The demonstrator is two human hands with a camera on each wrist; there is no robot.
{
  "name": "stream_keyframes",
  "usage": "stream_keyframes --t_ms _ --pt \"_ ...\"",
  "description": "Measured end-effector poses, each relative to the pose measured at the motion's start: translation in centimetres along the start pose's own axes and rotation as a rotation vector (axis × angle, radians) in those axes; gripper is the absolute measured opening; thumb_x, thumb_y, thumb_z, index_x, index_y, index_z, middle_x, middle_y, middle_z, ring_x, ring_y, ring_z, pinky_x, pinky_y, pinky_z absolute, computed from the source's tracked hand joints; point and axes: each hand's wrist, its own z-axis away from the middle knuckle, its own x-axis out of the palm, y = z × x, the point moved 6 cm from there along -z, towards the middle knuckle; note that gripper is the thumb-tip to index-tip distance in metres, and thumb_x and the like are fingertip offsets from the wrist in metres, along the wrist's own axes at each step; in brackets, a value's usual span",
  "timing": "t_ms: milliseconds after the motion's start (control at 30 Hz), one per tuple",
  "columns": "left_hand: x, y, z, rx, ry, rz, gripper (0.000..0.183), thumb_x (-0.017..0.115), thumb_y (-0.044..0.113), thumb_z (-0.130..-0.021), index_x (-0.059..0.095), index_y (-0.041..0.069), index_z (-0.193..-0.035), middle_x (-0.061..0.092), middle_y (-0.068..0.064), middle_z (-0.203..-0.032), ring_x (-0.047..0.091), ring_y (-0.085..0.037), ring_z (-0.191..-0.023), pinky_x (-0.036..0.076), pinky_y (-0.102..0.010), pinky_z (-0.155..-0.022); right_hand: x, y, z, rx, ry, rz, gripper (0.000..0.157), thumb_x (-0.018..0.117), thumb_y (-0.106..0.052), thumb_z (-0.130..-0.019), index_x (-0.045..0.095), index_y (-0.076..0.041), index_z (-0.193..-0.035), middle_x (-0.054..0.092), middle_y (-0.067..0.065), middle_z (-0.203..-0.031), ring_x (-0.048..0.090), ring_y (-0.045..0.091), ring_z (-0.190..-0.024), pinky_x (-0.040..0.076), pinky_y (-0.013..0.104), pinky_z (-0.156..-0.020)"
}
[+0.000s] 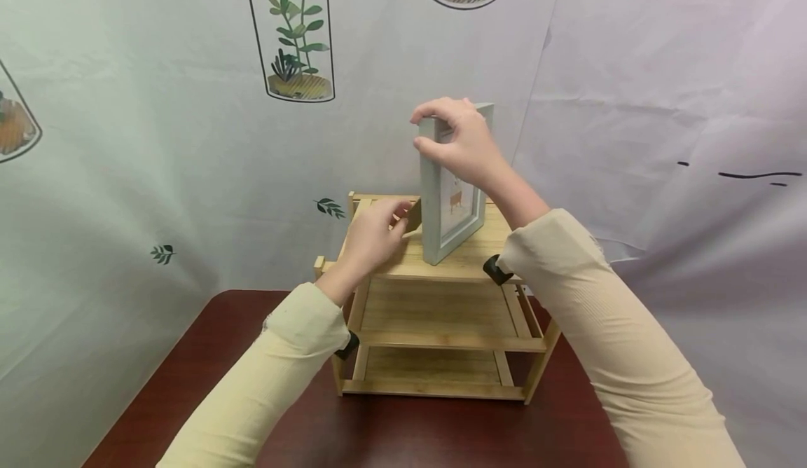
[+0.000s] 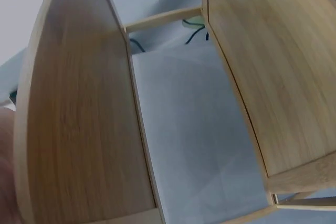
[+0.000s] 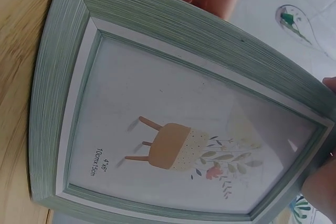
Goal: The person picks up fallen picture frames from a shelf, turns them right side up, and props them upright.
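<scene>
A pale green photo frame (image 1: 431, 195) stands upright, turned sideways, on the top board of a wooden shelf rack (image 1: 441, 342). My right hand (image 1: 463, 139) grips its upper edge, thumb on one side and fingers over the other. In the right wrist view the frame's front (image 3: 152, 93) shows a printed picture of a flower pot on legs. Behind the frame a dark stand flap (image 1: 413, 217) sticks out, and my left hand (image 1: 375, 235) pinches its edge with thumb and fingers. In the left wrist view only a sliver of that hand (image 2: 7, 166) shows.
The three-tier rack stands on a dark red table (image 1: 302, 426). Close behind it hangs a white cloth backdrop (image 1: 189, 139) printed with plants. Raised posts (image 1: 320, 266) stand at the rack's corners. Black wrist bands (image 1: 498, 270) sit at both cuffs.
</scene>
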Motion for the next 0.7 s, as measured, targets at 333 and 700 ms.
stream_keyframes --t_ms 333,700 --pt "-0.5 -1.0 -0.6 -0.068 0.037 -0.102 0.017 0.053 0.010 -0.083 0.062 0.013 -0.097 0.064 -0.002 -0.092 0.061 -0.022 -0.080 0.048 -0.038 -0.066 1.3 -0.4 -1.2 0.016 -0.083 0.046 0.025 0.057 -0.013 -0.079 0.060 -0.007 -0.104 0.059 0.005 -0.113 0.047 0.015 -0.112 0.007 0.040 -0.110" --pt "-0.2 -2.5 -1.0 -0.118 0.030 -0.157 0.013 0.050 0.010 -0.086 0.060 0.014 -0.095 0.063 -0.003 -0.090 0.061 -0.026 -0.080 0.048 -0.041 -0.066 3.1 -0.5 -2.1 0.021 -0.186 0.064 0.027 0.055 -0.011 -0.080 0.060 -0.008 -0.107 0.058 0.004 -0.117 0.047 0.014 -0.110 0.021 0.030 -0.105"
